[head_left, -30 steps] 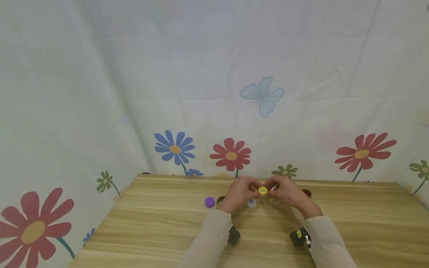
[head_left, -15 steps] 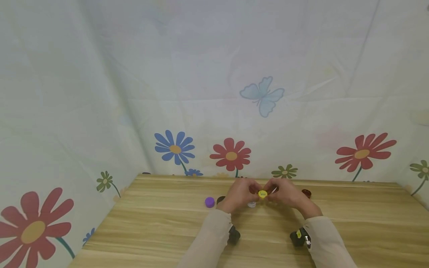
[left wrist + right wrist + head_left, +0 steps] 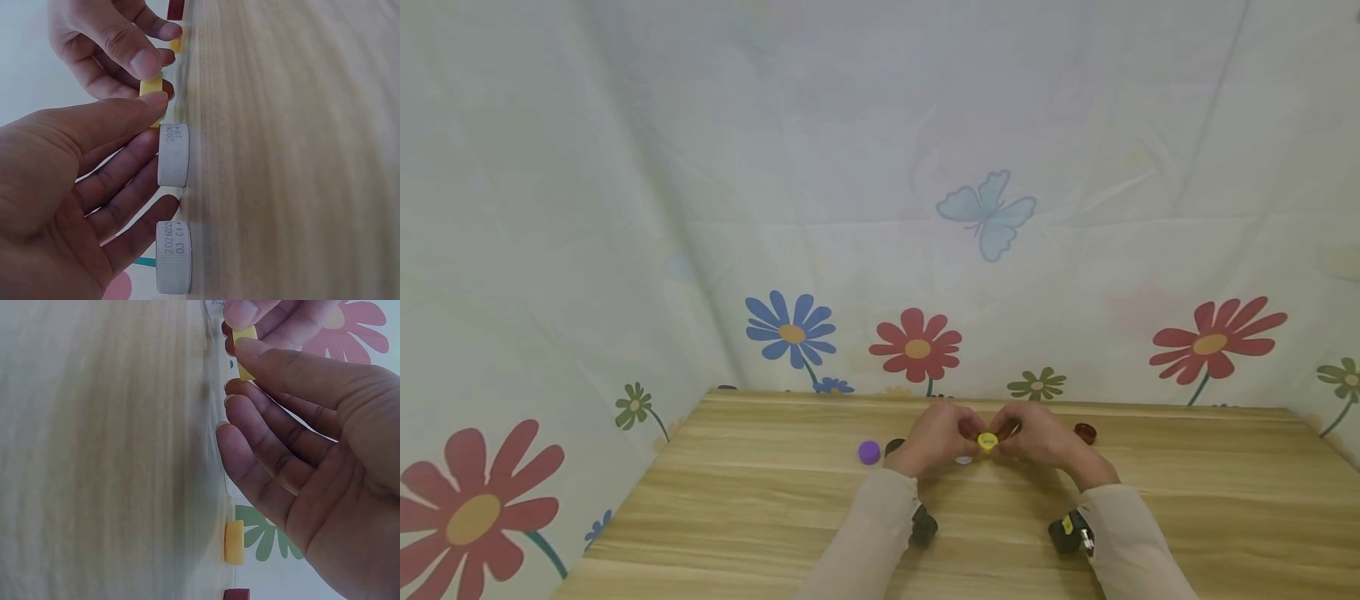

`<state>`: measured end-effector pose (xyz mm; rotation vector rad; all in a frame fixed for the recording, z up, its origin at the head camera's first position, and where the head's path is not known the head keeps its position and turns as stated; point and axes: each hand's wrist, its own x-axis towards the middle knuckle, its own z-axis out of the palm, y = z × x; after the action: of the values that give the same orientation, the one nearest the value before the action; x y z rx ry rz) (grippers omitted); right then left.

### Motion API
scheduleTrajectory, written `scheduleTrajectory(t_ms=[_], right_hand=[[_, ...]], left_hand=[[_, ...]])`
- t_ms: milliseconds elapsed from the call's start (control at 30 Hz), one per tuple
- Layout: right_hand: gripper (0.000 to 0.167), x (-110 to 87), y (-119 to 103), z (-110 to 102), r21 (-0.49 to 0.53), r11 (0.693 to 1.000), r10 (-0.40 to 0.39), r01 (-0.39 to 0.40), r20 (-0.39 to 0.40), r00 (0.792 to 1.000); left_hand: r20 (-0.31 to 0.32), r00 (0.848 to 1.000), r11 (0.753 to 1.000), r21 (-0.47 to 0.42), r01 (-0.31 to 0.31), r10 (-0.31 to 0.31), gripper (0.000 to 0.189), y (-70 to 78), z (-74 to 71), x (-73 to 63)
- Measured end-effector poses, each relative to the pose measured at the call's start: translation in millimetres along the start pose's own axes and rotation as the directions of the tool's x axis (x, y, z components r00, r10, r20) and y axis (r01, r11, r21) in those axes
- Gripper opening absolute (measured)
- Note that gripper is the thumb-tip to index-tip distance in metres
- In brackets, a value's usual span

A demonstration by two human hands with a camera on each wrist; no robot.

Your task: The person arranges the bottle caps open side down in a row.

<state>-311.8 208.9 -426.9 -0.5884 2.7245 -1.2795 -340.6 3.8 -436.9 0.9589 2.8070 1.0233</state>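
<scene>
Likely light and stiff, the round yellow plastic cap point(image 3: 988, 442) suits rim-holding; left hand point(image 3: 936, 435) and right hand point(image 3: 1039, 432) pinch it.

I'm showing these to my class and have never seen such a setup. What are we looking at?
There is no robot here: a person works with two bare hands. The wide picture comes from a camera on the head; the others come from one on each wrist, so the table looks turned sideways. The left hand and right hand together pinch a small yellow cap. On the table lie a purple cap, a dark red cap and a dark round thing partly hidden by the left hand. The left wrist view shows two white caps with printed digits; the right wrist view shows an orange cap.
</scene>
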Motion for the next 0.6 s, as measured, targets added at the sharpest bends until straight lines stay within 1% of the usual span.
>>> scheduleTrajectory(t_ms=[167,233,367,600], right_hand=[[0.020,0.2,2.0,1.0,0.010,1.000,0.005,-0.005,0.017,1.000],[0.020,0.0,2.8,1.6,0.007,1.000,0.017,-0.017,0.020,1.000],[0.020,0.2,4.7,2.2,-0.009,1.000,0.015,-0.015,0.018,1.000],[0.021,1.2,6.1,2.7,-0.009,1.000,0.008,-0.008,0.035,0.999]], left_hand=[[0.020,1.000,1.000,0.002,0.001,-0.001,0.020,-0.4,0.3,-0.9],[0.021,1.000,1.000,0.014,-0.004,0.003,0.020,-1.0,1.1,-0.5],[0.020,1.000,0.999,0.039,-0.019,0.018,0.019,-3.0,2.9,1.3],[0.022,0.999,0.999,0.033,-0.030,0.029,0.018,-4.6,3.5,1.6]])
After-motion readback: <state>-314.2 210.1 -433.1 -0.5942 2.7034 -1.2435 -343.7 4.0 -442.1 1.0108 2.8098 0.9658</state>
